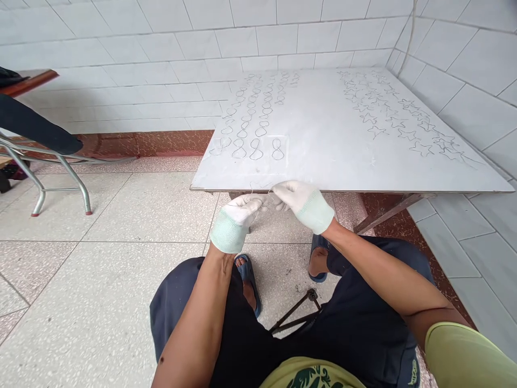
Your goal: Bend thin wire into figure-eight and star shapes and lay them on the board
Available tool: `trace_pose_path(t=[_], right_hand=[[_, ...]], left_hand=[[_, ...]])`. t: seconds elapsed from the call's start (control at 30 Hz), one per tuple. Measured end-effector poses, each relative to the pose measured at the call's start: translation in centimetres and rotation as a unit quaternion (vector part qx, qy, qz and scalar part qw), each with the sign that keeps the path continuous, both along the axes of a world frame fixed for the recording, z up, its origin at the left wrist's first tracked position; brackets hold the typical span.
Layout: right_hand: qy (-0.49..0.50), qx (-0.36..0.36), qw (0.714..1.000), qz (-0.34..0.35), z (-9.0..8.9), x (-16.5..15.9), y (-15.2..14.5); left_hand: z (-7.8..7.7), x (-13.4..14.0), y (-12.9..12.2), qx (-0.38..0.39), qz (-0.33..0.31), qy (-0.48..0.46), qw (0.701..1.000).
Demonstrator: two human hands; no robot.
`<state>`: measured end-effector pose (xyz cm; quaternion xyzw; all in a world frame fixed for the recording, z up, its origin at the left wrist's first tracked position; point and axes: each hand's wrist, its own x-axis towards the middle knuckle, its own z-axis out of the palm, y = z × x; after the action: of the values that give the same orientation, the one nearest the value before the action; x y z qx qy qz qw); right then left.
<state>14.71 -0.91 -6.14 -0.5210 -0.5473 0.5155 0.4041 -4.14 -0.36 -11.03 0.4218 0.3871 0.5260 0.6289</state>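
Both hands wear white gloves with pale green cuffs and meet at the front edge of a white table. My left hand pinches a thin bent wire; part of its outline looks like a star's points. From the other side my right hand closes its fingers on the same wire. The gloves hide much of it. Just beyond lies a figure-eight wire shape inside a faint rectangle on the tabletop.
Rows of figure-eight wire shapes lie on the table's left, and star-shaped wires on its right. Tiled walls border the back and right. A metal-legged stool and another person's dark trouser leg are at far left.
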Motion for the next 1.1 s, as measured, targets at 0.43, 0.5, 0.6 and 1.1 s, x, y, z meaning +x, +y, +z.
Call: trace_pose_path(t=[0.43, 0.5, 0.6, 1.1], right_hand=[[-0.118, 0.036, 0.988, 0.097, 1.2, 1.9, 0.6], [-0.115, 0.034, 0.986, 0.113, 1.5, 2.1, 0.6], [-0.1, 0.021, 0.987, 0.125, 1.6, 2.4, 0.7], [-0.163, 0.002, 0.963, 0.217, 2.3, 4.2, 0.7]], left_hand=[[-0.3, -0.2, -0.7, -0.004, -0.119, 0.155, 0.981], [-0.5, 0.0, -0.4, -0.014, -0.129, 0.157, 0.979], [-0.6, 0.4, -0.2, -0.047, -0.136, 0.156, 0.977], [-0.3, 0.7, -0.5, -0.046, -0.112, 0.148, 0.982]])
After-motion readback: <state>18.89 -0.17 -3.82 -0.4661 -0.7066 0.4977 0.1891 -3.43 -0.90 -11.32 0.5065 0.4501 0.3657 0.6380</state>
